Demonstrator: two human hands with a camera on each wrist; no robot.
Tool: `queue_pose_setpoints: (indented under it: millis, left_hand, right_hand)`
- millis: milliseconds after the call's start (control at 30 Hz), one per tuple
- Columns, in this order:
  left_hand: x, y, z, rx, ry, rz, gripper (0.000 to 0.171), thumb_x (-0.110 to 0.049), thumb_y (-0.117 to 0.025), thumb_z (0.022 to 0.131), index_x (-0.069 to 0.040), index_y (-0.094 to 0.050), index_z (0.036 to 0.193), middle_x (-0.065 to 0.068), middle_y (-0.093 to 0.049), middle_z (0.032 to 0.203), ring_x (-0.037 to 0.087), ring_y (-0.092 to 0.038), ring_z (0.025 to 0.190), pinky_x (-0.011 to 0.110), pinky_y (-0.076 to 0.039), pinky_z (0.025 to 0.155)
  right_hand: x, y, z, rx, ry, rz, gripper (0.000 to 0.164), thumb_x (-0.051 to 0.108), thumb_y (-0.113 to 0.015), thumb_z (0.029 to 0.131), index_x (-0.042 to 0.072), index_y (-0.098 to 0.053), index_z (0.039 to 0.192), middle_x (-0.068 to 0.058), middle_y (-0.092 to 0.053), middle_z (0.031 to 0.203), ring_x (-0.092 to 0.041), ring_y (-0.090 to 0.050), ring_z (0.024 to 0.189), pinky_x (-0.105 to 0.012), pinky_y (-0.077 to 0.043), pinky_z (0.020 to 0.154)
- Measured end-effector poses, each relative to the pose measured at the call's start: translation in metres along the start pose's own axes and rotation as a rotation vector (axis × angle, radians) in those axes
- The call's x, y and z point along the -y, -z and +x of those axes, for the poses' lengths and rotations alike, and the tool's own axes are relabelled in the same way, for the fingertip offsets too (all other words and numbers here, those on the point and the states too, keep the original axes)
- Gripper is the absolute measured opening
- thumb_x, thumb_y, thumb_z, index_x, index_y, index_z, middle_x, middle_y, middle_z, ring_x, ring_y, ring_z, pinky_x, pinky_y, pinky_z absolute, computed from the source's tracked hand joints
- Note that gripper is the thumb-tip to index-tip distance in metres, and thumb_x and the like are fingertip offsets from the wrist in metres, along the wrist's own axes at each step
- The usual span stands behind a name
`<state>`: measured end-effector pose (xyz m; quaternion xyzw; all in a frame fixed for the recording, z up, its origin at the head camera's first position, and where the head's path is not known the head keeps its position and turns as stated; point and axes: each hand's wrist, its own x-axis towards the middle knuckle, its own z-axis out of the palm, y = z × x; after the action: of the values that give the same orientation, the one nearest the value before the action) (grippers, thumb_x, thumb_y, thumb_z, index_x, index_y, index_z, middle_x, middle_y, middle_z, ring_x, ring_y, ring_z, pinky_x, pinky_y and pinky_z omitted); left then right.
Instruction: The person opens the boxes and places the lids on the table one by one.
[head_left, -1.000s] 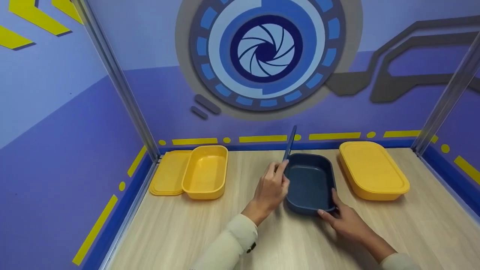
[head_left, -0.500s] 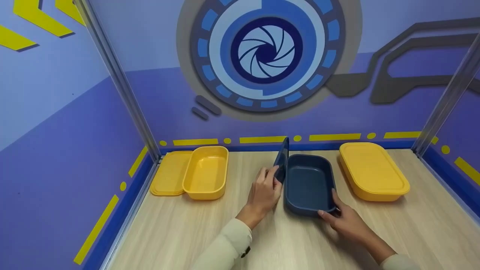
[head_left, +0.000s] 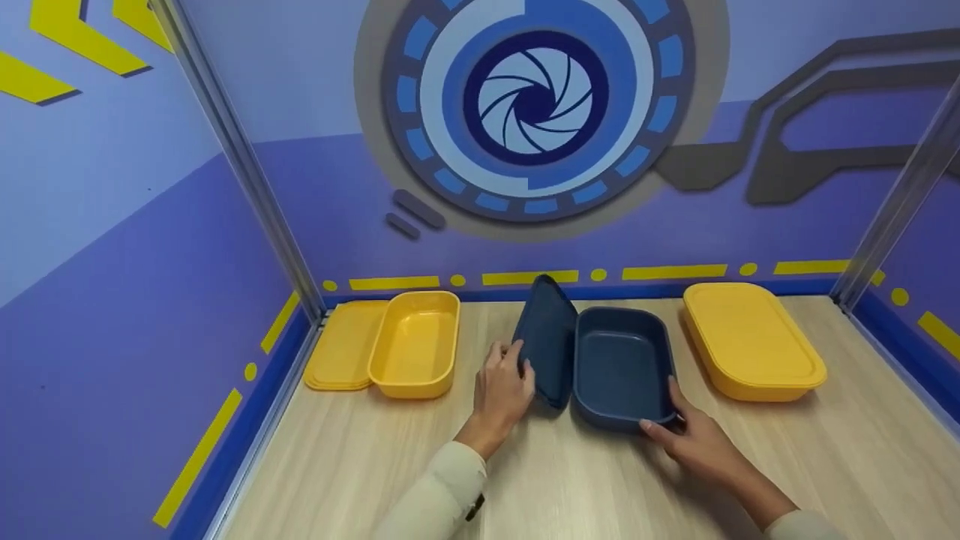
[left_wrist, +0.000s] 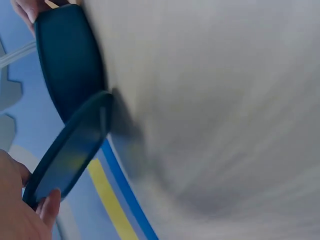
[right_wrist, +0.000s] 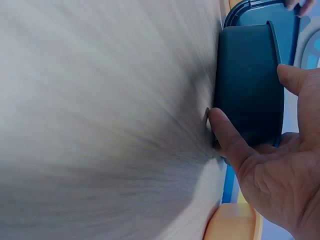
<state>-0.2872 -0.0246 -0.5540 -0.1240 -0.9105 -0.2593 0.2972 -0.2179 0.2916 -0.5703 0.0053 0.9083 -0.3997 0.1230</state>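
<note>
My left hand grips the left edge of a dark blue lid, which leans with its left side raised and its other long edge low beside a matching lunch box. In the left wrist view, thumb and fingers pinch that lid by its end. The open dark blue box stands on the table with nothing inside. My right hand holds it at the near right corner, thumb on the rim. The right wrist view shows the fingers against the box's wall.
An open yellow box stands at the left, overlapping a yellow lid that lies flat. At the right is a yellow box with its lid on. Behind the wooden table rises a printed wall.
My left hand has moved left and tipped the lid from nearly upright toward the left, away from the dark blue box. The right hand and that box have stayed put.
</note>
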Motion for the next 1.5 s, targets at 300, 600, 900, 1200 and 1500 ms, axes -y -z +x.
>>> queue_pose_setpoints:
  millis: [300, 600, 900, 1200, 1500]
  left_hand:
    - [0.028, 0.0, -0.015, 0.269, 0.321, 0.123, 0.078, -0.052, -0.086, 0.087, -0.003, -0.065, 0.143, 0.024, -0.064, 0.144, 0.036, -0.071, 0.123, 0.05, -0.06, 0.099]
    - [0.037, 0.003, -0.022, 0.406, 0.345, 0.234, 0.073, -0.063, -0.087, 0.08, -0.001, -0.077, 0.115, 0.019, -0.067, 0.118, 0.032, -0.068, 0.108, 0.048, -0.059, 0.088]
    - [0.042, 0.008, -0.023, 0.506, 0.302, 0.334, 0.074, -0.065, -0.083, 0.084, 0.006, -0.079, 0.101, 0.023, -0.066, 0.119, 0.031, -0.065, 0.1, 0.046, -0.059, 0.082]
    - [0.042, 0.013, -0.026, 0.591, 0.16, 0.652, 0.079, -0.074, -0.063, 0.095, 0.0, -0.08, 0.117, 0.022, -0.071, 0.13, 0.032, -0.064, 0.111, 0.041, -0.057, 0.087]
    - [0.044, 0.011, -0.022, 0.664, 0.191, 0.701, 0.075, -0.071, -0.059, 0.099, -0.003, -0.08, 0.12, 0.02, -0.071, 0.129, 0.03, -0.065, 0.111, 0.041, -0.059, 0.09]
  right_hand:
    - [0.001, -0.004, 0.0, -0.005, 0.015, -0.007, 0.114, 0.065, -0.062, 0.101, 0.008, 0.008, 0.171, -0.036, -0.011, 0.173, -0.053, -0.028, 0.159, -0.068, -0.033, 0.125]
    - [0.002, -0.001, -0.001, 0.01, -0.03, -0.018, 0.117, 0.07, -0.061, 0.099, 0.009, 0.01, 0.17, -0.035, -0.009, 0.174, -0.054, -0.03, 0.159, -0.067, -0.034, 0.125]
    - [0.002, 0.0, 0.0, 0.017, -0.016, -0.015, 0.12, 0.073, -0.061, 0.097, 0.01, 0.01, 0.17, -0.033, -0.007, 0.176, -0.054, -0.027, 0.16, -0.067, -0.033, 0.125]
    - [-0.002, 0.001, 0.0, 0.024, -0.016, -0.017, 0.119, 0.074, -0.06, 0.097, 0.011, 0.01, 0.171, -0.034, -0.008, 0.175, -0.054, -0.03, 0.159, -0.065, -0.038, 0.122]
    - [0.0, -0.001, 0.001, 0.014, -0.02, -0.016, 0.118, 0.071, -0.061, 0.098, 0.013, 0.011, 0.171, -0.034, -0.007, 0.176, -0.054, -0.028, 0.16, -0.066, -0.035, 0.124]
